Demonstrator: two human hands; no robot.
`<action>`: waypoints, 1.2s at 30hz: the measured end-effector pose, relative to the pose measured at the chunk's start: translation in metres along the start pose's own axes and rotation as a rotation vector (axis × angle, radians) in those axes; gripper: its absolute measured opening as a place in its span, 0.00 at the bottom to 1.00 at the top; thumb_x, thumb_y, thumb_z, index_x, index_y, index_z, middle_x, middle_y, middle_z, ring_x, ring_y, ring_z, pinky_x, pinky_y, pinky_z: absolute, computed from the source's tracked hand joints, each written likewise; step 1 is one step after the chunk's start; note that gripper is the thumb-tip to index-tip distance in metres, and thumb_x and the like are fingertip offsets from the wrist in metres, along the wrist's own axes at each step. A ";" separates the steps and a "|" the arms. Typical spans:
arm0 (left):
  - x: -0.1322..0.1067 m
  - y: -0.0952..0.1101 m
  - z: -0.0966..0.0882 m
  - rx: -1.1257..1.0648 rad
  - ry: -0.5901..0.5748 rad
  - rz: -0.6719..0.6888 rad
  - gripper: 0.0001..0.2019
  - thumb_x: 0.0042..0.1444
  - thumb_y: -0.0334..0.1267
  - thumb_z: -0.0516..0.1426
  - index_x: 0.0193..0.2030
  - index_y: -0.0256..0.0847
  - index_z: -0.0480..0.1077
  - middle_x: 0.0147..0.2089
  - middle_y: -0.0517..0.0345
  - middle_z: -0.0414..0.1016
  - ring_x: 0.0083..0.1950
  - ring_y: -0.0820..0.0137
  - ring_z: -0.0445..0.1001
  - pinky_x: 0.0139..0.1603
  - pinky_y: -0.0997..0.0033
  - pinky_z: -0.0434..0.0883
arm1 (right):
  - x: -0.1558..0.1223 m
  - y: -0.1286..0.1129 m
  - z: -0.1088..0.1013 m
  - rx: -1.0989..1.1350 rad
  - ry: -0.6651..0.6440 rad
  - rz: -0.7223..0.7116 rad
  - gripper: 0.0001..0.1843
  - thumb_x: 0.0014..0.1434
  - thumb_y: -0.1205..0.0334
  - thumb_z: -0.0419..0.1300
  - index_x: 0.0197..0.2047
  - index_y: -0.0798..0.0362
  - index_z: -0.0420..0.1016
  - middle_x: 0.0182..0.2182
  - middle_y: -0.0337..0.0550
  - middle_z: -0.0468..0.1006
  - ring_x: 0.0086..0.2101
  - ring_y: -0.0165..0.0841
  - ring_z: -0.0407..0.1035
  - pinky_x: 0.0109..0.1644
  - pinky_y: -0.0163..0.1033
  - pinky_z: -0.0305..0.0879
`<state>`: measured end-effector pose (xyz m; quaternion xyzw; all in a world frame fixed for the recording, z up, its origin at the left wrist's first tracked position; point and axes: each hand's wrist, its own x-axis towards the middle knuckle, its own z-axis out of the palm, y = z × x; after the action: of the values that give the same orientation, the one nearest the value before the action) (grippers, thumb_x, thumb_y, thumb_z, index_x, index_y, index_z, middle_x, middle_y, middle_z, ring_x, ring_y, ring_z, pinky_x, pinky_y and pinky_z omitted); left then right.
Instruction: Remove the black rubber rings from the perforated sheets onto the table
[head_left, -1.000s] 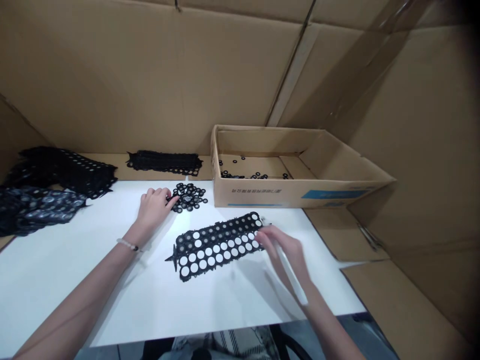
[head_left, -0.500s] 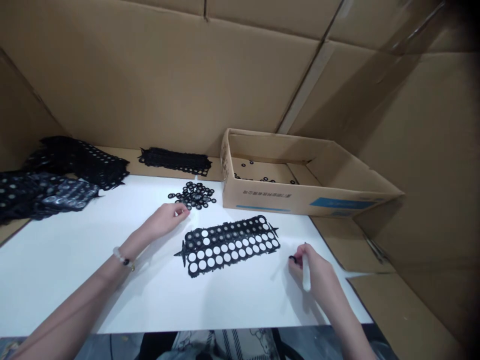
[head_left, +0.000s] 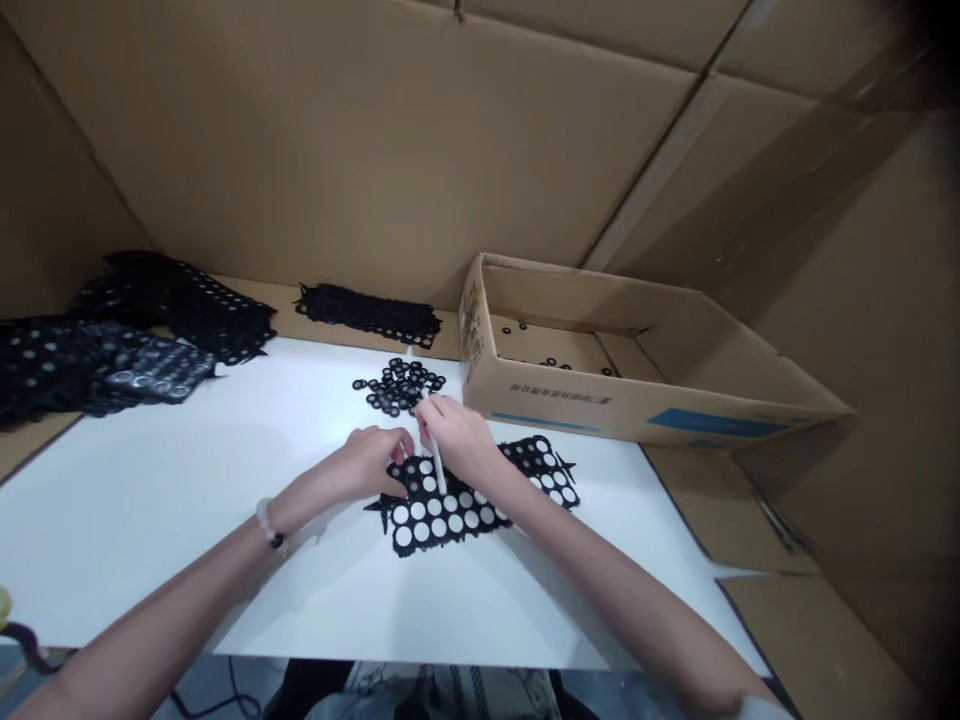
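The left hand (head_left: 371,462) is resting curled at the edge of a black perforated sheet (head_left: 540,470), and I cannot tell whether it is gripping anything. The right hand (head_left: 457,440) is pinching a white stick (head_left: 436,460) upright, its tip reaching down toward the sheet. The sheet is lying on a white board (head_left: 150,480), with many holes showing white. The work appears to be fitting rings into those holes, so the next move seems to call for seating one squarely. Farther off are loose black rings (head_left: 397,385), a cardboard box (head_left: 540,405) and stacked sheets (head_left: 367,312).
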<state>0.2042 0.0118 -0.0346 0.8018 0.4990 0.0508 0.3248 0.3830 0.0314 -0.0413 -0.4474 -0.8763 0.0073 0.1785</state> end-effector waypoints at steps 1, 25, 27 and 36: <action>0.000 0.000 0.000 -0.001 0.003 -0.007 0.17 0.42 0.41 0.62 0.41 0.44 0.70 0.38 0.59 0.74 0.43 0.61 0.69 0.44 0.65 0.62 | 0.011 0.004 0.006 0.004 0.007 -0.004 0.08 0.57 0.74 0.55 0.35 0.51 0.65 0.34 0.44 0.74 0.37 0.36 0.68 0.33 0.34 0.59; 0.009 0.005 0.004 -0.650 -0.184 -0.039 0.15 0.50 0.47 0.60 0.36 0.34 0.71 0.26 0.62 0.66 0.28 0.73 0.63 0.28 0.75 0.59 | -0.067 0.017 -0.037 0.781 0.127 0.276 0.05 0.61 0.60 0.56 0.34 0.50 0.64 0.29 0.38 0.69 0.29 0.32 0.64 0.34 0.36 0.60; 0.008 0.007 0.003 -0.717 -0.220 -0.038 0.15 0.51 0.48 0.60 0.36 0.35 0.70 0.29 0.59 0.69 0.30 0.72 0.65 0.30 0.74 0.61 | -0.072 0.013 -0.044 0.931 0.159 0.331 0.08 0.63 0.56 0.52 0.43 0.49 0.64 0.28 0.37 0.69 0.28 0.32 0.64 0.32 0.35 0.59; 0.005 0.017 -0.003 -0.802 -0.326 -0.110 0.15 0.53 0.48 0.60 0.37 0.36 0.74 0.31 0.59 0.70 0.32 0.72 0.65 0.33 0.75 0.61 | -0.071 0.005 -0.050 0.930 0.049 0.221 0.09 0.60 0.68 0.56 0.41 0.50 0.76 0.34 0.40 0.78 0.34 0.30 0.71 0.39 0.35 0.65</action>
<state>0.2186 0.0125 -0.0242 0.5819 0.4239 0.0959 0.6874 0.4411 -0.0293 -0.0169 -0.4106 -0.7226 0.4071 0.3787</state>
